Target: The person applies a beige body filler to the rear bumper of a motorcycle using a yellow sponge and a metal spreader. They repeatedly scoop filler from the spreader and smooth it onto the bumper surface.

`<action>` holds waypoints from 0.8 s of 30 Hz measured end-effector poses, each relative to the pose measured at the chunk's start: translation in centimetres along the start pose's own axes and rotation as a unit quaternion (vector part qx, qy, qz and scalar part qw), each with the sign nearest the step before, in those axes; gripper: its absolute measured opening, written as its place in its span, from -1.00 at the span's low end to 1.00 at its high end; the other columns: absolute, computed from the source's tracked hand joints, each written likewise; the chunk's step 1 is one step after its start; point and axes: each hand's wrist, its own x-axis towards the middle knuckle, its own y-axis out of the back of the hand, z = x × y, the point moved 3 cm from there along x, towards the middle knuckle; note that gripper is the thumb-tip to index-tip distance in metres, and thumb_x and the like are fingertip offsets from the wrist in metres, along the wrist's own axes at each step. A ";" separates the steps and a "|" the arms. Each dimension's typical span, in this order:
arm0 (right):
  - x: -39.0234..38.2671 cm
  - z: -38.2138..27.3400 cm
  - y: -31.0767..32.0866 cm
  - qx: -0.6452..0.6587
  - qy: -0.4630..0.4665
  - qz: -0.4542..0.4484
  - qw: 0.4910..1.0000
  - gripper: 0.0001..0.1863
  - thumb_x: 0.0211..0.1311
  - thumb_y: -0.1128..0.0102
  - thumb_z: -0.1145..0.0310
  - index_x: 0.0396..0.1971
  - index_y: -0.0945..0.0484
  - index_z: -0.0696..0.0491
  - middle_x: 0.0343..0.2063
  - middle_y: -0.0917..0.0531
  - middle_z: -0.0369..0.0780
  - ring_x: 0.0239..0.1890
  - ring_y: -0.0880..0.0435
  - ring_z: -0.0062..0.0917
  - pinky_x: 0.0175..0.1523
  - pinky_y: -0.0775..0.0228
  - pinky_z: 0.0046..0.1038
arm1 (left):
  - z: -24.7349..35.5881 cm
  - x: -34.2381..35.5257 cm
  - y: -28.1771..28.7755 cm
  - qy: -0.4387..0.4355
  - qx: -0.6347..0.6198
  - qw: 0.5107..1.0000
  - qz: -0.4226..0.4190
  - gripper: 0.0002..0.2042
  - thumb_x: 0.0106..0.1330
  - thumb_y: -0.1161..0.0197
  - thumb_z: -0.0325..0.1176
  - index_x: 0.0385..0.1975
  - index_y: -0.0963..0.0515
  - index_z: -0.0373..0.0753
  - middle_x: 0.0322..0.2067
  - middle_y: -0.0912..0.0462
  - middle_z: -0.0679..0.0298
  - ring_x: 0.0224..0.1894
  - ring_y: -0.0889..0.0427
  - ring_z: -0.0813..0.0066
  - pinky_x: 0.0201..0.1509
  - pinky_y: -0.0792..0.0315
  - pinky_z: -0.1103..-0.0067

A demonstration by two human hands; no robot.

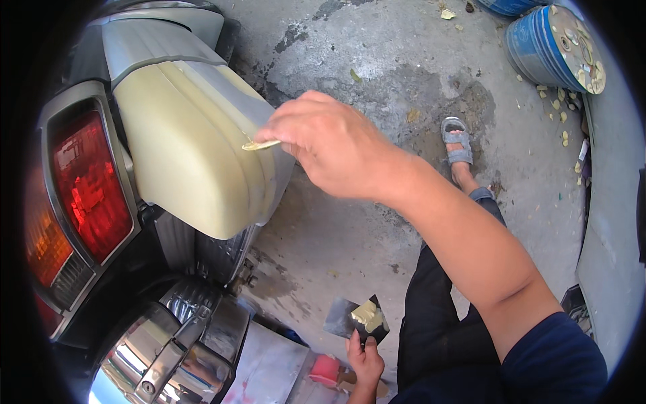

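My right hand reaches over the curved bumper corner, which is coated in smooth pale-yellow filler with grey edges. Its fingers pinch a thin putty spreader smeared with yellow; the tip is at or just above the panel's right part, and I cannot tell whether it touches. Low in the view, my left hand grips a dark, flat mixing plate between thumb and fingers. A lump of yellow putty sits on it, and a grey flap shows at its left.
Left of the panel are a red tail light and a chrome part with a lock. A blue drum spattered with dried putty stands far right, scraps around it. My sandalled foot rests on the stained concrete floor. A pink round object lies near my left hand.
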 end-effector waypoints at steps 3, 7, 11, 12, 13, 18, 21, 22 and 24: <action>3.2 0.6 -0.1 -0.021 0.016 -0.052 0.998 -0.62 0.00 -0.04 0.64 -0.20 -0.69 0.00 -0.24 -0.68 -0.19 -0.11 -0.58 -0.21 0.02 -0.50 -0.25 | 0.4 0.2 -0.2 -0.011 0.050 0.999 -0.005 -0.66 0.26 -0.08 -0.58 0.05 -0.47 -0.41 -0.11 -0.52 0.09 -0.08 -0.53 0.27 0.03 -0.40 0.48; 3.9 0.3 -0.9 -0.021 0.011 -0.111 0.994 -0.67 0.05 -0.06 0.56 -0.21 -0.69 -0.01 -0.24 -0.68 -0.21 -0.09 -0.57 -0.23 0.02 -0.49 -0.23 | 0.5 0.2 -1.2 -0.004 -0.008 1.000 0.005 -0.67 0.25 -0.10 -0.57 0.03 -0.48 -0.43 -0.12 -0.53 0.04 -0.10 -0.54 0.18 0.00 -0.41 0.44; 2.1 -0.8 -1.2 -0.032 -0.019 -0.124 0.992 -0.72 0.12 -0.05 0.47 -0.22 -0.69 -0.03 -0.28 -0.67 -0.22 -0.11 -0.57 -0.24 -0.03 -0.49 -0.23 | 0.8 0.4 -1.1 -0.005 -0.015 1.000 0.003 -0.68 0.26 -0.09 -0.58 0.03 -0.48 -0.42 -0.11 -0.52 0.10 -0.08 -0.53 0.27 0.03 -0.40 0.48; 1.7 -1.0 -1.4 -0.034 -0.024 -0.121 0.992 -0.73 0.14 -0.05 0.46 -0.21 -0.69 -0.03 -0.29 -0.66 -0.23 -0.11 -0.57 -0.24 -0.04 -0.49 -0.24 | 0.8 0.5 -1.0 -0.005 -0.010 1.000 -0.003 -0.69 0.28 -0.08 -0.59 0.03 -0.47 -0.42 -0.11 -0.51 0.15 -0.06 -0.52 0.37 0.05 -0.39 0.53; 1.1 -1.2 -1.5 -0.037 -0.015 -0.091 0.995 -0.74 0.15 -0.05 0.43 -0.24 -0.70 -0.03 -0.31 -0.66 -0.25 -0.15 -0.57 -0.26 -0.10 -0.48 -0.24 | 0.8 0.5 -0.9 -0.006 -0.006 1.000 -0.010 -0.70 0.29 -0.06 -0.60 0.03 -0.47 -0.42 -0.11 -0.50 0.21 -0.05 -0.51 0.47 0.07 -0.38 0.58; -1.1 -2.1 -1.3 -0.035 -0.031 -0.099 0.994 -0.69 0.04 -0.10 0.59 -0.21 -0.69 0.04 -0.27 -0.67 -0.24 -0.15 -0.57 -0.26 -0.07 -0.48 -0.29 | -0.3 0.8 -0.3 0.010 -0.016 1.000 -0.020 -0.65 0.29 -0.03 -0.61 0.10 -0.44 -0.42 -0.07 -0.51 0.20 -0.03 -0.51 0.48 0.09 -0.37 0.58; -0.2 -1.4 -0.3 -0.038 -0.021 -0.062 0.997 -0.66 0.02 -0.11 0.65 -0.19 -0.67 0.08 -0.23 -0.67 -0.23 -0.13 -0.57 -0.25 -0.03 -0.47 -0.31 | 0.8 1.5 -0.2 -0.023 0.030 0.999 -0.017 -0.64 0.25 -0.06 -0.58 0.07 -0.47 -0.41 -0.14 -0.53 0.10 -0.11 -0.52 0.30 -0.02 -0.40 0.49; 0.6 -0.9 0.1 -0.047 -0.016 -0.042 0.998 -0.67 0.03 -0.10 0.64 -0.18 -0.67 0.08 -0.23 -0.67 -0.23 -0.13 -0.57 -0.25 -0.02 -0.47 -0.30 | 1.1 1.7 -0.1 -0.033 0.046 0.998 -0.017 -0.64 0.23 -0.08 -0.57 0.05 -0.48 -0.41 -0.17 -0.54 0.04 -0.15 -0.52 0.22 -0.07 -0.41 0.45; 1.9 -0.2 -0.3 -0.065 -0.008 -0.050 0.997 -0.66 0.03 -0.11 0.62 -0.18 -0.69 0.05 -0.23 -0.67 -0.23 -0.11 -0.57 -0.25 -0.02 -0.48 -0.29 | 0.7 1.9 0.1 -0.033 0.037 0.999 -0.012 -0.64 0.23 -0.09 -0.57 0.06 -0.48 -0.41 -0.16 -0.53 0.05 -0.14 -0.52 0.23 -0.06 -0.41 0.46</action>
